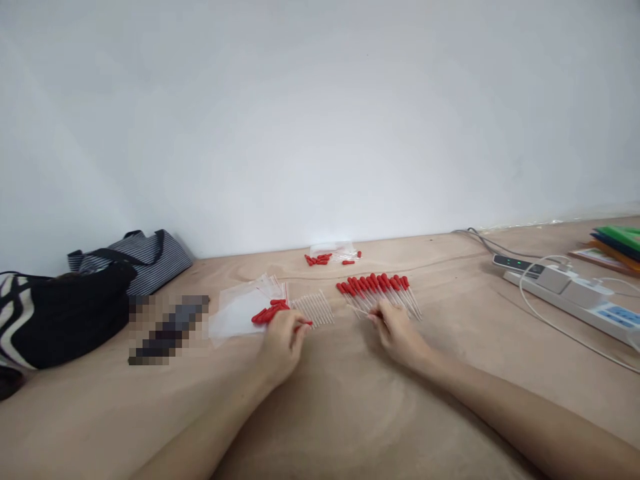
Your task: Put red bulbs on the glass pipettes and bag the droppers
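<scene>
My left hand pinches a red rubber bulb that points to the right. Just behind that hand, a pile of red rubber bulbs lies on clear plastic bags. A row of thin glass tubes is laid out between my hands. In the closed fingers of my right hand is a glass tube, its free end toward the left. Beyond this hand, several droppers, glass tubes with red bulbs fitted, lie side by side on the wooden table.
More red bulbs and a plastic bag lie near the wall. At the left are a black bag, a striped bag and a pixelated dark object. A power strip with cables and coloured folders occupy the right.
</scene>
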The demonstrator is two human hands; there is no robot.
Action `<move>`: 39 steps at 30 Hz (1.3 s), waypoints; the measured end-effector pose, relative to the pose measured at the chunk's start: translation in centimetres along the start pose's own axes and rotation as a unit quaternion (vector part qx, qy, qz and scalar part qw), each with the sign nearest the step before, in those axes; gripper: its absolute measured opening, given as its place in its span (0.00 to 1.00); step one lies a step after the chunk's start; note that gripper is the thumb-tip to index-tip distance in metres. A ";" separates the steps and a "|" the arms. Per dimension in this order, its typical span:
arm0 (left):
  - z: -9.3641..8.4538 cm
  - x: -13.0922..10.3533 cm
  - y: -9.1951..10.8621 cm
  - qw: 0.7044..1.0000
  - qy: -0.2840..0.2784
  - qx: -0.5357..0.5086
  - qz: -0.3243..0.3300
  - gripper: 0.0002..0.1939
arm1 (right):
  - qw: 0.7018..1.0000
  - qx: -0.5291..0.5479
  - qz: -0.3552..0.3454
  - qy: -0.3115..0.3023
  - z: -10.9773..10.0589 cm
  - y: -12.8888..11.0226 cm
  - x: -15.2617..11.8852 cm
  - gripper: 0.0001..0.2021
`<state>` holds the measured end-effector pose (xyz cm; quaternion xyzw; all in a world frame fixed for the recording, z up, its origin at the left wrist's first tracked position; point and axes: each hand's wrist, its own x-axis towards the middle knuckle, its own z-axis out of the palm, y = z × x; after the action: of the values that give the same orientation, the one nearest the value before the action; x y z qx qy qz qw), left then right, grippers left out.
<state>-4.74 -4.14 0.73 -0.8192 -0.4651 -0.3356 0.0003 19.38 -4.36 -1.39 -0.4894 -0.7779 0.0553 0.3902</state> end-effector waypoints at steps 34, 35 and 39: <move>1.9 -1.4 3.4 0.989 -0.108 -0.085 0.049 0.06 | 0.968 -0.057 -0.240 -0.053 -0.2 -1.7 -2.1 0.16; 2.0 -1.4 3.4 0.989 -0.104 -0.083 0.057 0.07 | 0.966 -0.061 -0.248 -0.047 -0.2 -1.7 -2.1 0.15; 2.0 -1.5 3.4 0.992 -0.078 -0.070 0.069 0.08 | 0.974 -0.059 -0.214 -0.042 0.1 -2.2 -2.2 0.14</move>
<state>-1.57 -6.52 -0.62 -0.8712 -0.3812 -0.3013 -0.0703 18.16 -7.23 -1.61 -0.3313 -0.8822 -0.0550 0.3301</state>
